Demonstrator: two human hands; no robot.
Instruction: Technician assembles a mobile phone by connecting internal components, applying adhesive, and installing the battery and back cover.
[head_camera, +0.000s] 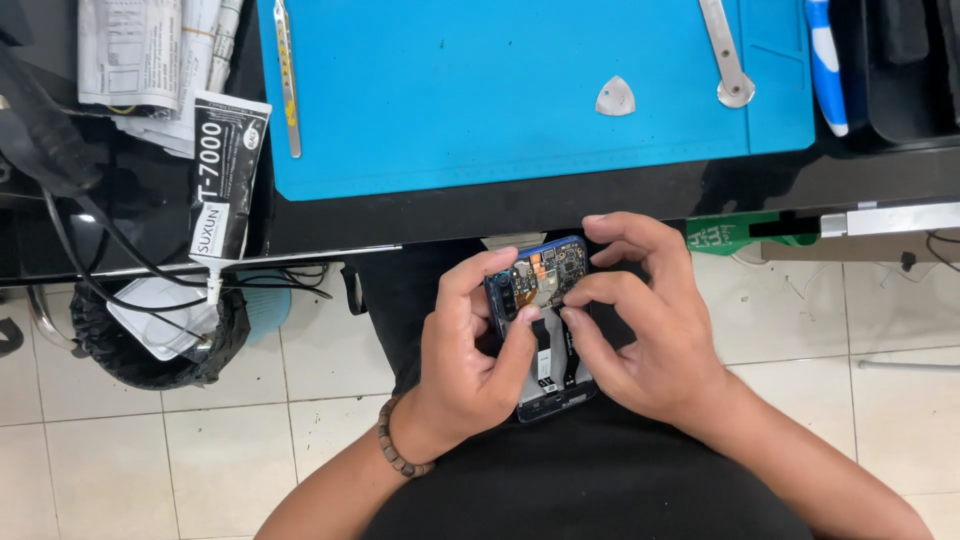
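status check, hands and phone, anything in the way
Left hand and right hand both grip the opened phone over the lap. Circuit board exposed, fingers on it. Nothing in the way.

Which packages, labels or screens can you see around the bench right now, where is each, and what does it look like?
Glue tube: left bench edge, hanging over the black bin; flat black tube, white lettering, white nozzle.
Folded printed papers: top left on the bench; white with grey print.
Green label: on the bench's front edge, right of the right hand; green with white marks.
No lit screen; the opened phone in both hands shows its circuit board.
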